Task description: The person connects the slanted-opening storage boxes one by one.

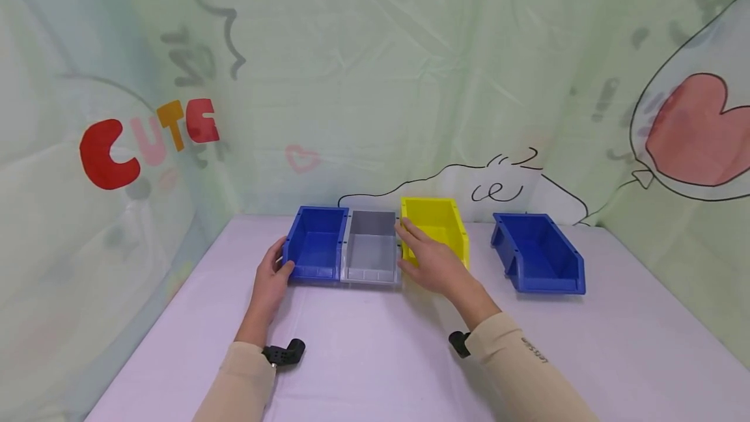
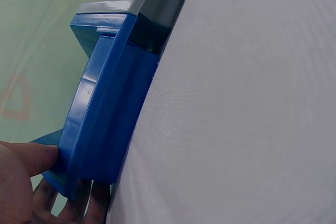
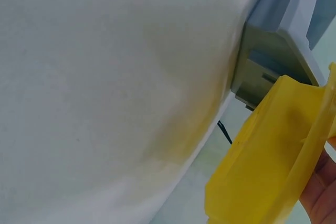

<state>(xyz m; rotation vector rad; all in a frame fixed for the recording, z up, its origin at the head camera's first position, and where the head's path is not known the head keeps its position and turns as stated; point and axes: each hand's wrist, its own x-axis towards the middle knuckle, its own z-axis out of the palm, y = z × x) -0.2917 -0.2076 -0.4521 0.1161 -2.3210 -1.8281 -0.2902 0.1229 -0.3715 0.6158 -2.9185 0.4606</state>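
Observation:
My left hand (image 1: 273,282) grips the left side of a blue plastic storage bin (image 1: 316,246), thumb at its front corner. In the left wrist view, the fingers (image 2: 97,203) wrap around the outer side of this blue bin (image 2: 100,108). A grey bin (image 1: 372,246) stands directly against its right side. My right hand (image 1: 436,266) holds a yellow bin (image 1: 439,220) by its left side, the fingertips reaching the grey bin's right edge. In the right wrist view, the yellow bin (image 3: 268,156) is tilted and raised off the table beside the grey bin (image 3: 273,51).
Another blue bin (image 1: 539,253) stands apart on the right of the white table (image 1: 363,350). A printed pale green curtain (image 1: 351,83) hangs behind and along both sides. Each wrist carries a black camera (image 1: 285,352).

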